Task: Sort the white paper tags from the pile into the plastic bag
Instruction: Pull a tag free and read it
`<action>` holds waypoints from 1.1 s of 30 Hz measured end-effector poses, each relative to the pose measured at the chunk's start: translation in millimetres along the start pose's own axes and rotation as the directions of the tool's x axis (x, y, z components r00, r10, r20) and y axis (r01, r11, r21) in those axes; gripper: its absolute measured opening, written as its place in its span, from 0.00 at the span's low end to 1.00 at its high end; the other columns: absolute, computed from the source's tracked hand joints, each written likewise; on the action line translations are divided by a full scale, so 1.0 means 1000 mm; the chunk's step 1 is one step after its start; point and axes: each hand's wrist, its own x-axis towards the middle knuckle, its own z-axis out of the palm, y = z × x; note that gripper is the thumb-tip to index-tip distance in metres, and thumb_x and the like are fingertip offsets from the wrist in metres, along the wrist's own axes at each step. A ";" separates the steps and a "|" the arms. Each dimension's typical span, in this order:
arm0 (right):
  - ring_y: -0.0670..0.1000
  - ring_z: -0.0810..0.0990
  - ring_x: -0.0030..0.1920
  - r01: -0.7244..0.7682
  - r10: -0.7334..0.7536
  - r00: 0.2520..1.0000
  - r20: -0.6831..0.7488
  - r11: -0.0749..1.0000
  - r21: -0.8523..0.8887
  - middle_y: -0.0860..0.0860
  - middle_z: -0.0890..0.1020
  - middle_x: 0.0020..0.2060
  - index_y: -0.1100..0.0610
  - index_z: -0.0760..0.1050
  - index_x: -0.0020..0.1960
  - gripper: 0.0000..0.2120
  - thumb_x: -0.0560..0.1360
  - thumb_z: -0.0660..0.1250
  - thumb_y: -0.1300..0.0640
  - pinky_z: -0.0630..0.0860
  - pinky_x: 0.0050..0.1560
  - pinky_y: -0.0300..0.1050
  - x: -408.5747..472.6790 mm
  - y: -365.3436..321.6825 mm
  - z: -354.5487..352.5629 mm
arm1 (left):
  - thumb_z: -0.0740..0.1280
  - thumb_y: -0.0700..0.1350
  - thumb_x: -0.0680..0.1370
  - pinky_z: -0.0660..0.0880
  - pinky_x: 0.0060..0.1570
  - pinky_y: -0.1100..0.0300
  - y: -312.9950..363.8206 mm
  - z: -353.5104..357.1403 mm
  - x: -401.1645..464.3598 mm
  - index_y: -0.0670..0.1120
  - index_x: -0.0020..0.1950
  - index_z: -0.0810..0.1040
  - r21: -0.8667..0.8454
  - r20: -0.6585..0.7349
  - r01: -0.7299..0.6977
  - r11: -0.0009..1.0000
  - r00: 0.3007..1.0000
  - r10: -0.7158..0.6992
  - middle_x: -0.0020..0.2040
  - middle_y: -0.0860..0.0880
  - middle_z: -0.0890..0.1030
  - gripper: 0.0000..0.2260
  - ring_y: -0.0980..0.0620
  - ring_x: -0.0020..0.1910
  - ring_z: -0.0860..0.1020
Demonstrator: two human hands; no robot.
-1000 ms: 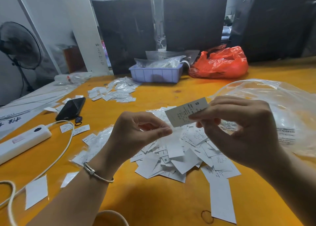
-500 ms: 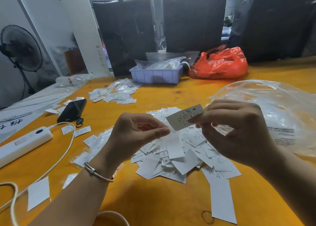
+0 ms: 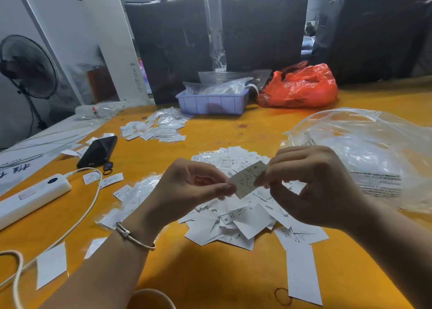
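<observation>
Hands over an orange table (image 3: 210, 273): left hand (image 3: 187, 189) and right hand (image 3: 313, 184) both pinch one paper tag (image 3: 245, 180), apparently marked S, above the tag pile (image 3: 233, 219); plastic bag (image 3: 364, 149) lies just right.

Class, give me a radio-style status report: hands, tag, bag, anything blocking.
Left hand and right hand both pinch one tag above the pile. Bag lies right of it. Nothing between.

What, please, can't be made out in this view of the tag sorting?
- Print on the tag both hands pinch: too small, beyond an "S".
- Middle of the pile: hidden behind left hand and right hand.
- Plastic bag: right edge cuts it; its opening is unseen.
</observation>
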 end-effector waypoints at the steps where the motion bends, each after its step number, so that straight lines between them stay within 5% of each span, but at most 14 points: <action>1: 0.49 0.79 0.29 -0.014 0.014 1.000 0.012 1.000 0.007 0.49 0.83 0.30 0.58 0.84 0.37 0.11 0.64 0.66 0.69 0.74 0.26 0.42 0.000 0.001 -0.001 | 0.74 0.49 0.68 0.82 0.43 0.58 0.000 0.000 0.000 0.49 0.40 0.87 -0.007 0.005 0.008 1.000 1.000 -0.008 0.41 0.49 0.87 0.06 0.44 0.42 0.84; 12: 0.51 0.82 0.31 -0.349 0.313 0.937 0.155 0.822 0.450 0.52 0.84 0.31 0.63 0.83 0.40 0.10 0.69 0.67 0.75 0.78 0.33 0.52 -0.002 0.009 0.001 | 0.69 0.54 0.73 0.80 0.39 0.63 -0.002 0.001 0.003 0.54 0.44 0.88 -0.067 0.031 0.100 0.993 0.995 -0.098 0.41 0.49 0.87 0.09 0.54 0.38 0.83; 16: 0.53 0.82 0.32 -0.448 0.353 0.894 0.277 0.704 0.551 0.55 0.85 0.34 0.64 0.81 0.44 0.08 0.72 0.67 0.74 0.78 0.34 0.43 -0.002 0.004 0.010 | 0.70 0.56 0.72 0.76 0.34 0.66 -0.004 0.005 0.005 0.51 0.42 0.88 -0.085 -0.010 0.132 0.988 0.991 -0.133 0.40 0.49 0.86 0.11 0.56 0.37 0.81; 22: 0.54 0.81 0.31 -0.559 0.443 0.829 0.342 0.624 0.545 0.54 0.85 0.36 0.57 0.72 0.57 0.15 0.74 0.69 0.67 0.75 0.31 0.42 -0.003 0.002 0.023 | 0.69 0.53 0.73 0.76 0.32 0.65 -0.007 0.009 0.006 0.48 0.42 0.87 -0.126 -0.044 0.158 0.979 0.985 -0.165 0.39 0.45 0.86 0.11 0.52 0.36 0.82; 26: 0.49 0.80 0.33 -0.515 0.546 0.838 -0.002 0.791 0.330 0.49 0.83 0.33 0.54 0.76 0.55 0.11 0.73 0.71 0.59 0.77 0.35 0.49 -0.006 -0.004 0.033 | 0.69 0.53 0.70 0.77 0.33 0.65 -0.012 0.012 0.009 0.48 0.41 0.87 -0.202 -0.177 0.159 0.966 0.965 -0.196 0.39 0.47 0.86 0.11 0.54 0.35 0.83; 28: 0.46 0.80 0.34 -0.499 0.526 0.846 -0.094 0.840 0.213 0.46 0.83 0.35 0.54 0.80 0.53 0.08 0.73 0.71 0.59 0.76 0.34 0.44 -0.005 -0.010 0.038 | 0.69 0.53 0.71 0.76 0.33 0.65 -0.014 0.016 0.010 0.46 0.43 0.86 -0.225 -0.208 0.154 0.962 0.957 -0.202 0.38 0.47 0.85 0.12 0.56 0.35 0.82; 31: 0.44 0.79 0.37 -0.514 0.535 0.843 -0.053 0.830 0.217 0.43 0.83 0.38 0.52 0.82 0.53 0.08 0.74 0.71 0.58 0.73 0.34 0.34 -0.004 -0.014 0.042 | 0.70 0.53 0.71 0.78 0.36 0.65 -0.015 0.018 0.011 0.42 0.44 0.86 -0.255 -0.219 0.158 0.954 0.952 -0.216 0.38 0.46 0.85 0.15 0.57 0.37 0.82; 33: 0.44 0.79 0.40 -0.529 0.540 0.841 0.034 0.806 0.266 0.42 0.82 0.39 0.52 0.83 0.51 0.07 0.73 0.71 0.57 0.71 0.34 0.32 -0.004 -0.013 0.043 | 0.70 0.53 0.72 0.82 0.44 0.57 -0.017 0.017 0.012 0.43 0.46 0.87 -0.256 -0.205 0.170 0.952 0.953 -0.225 0.43 0.42 0.86 0.14 0.48 0.44 0.84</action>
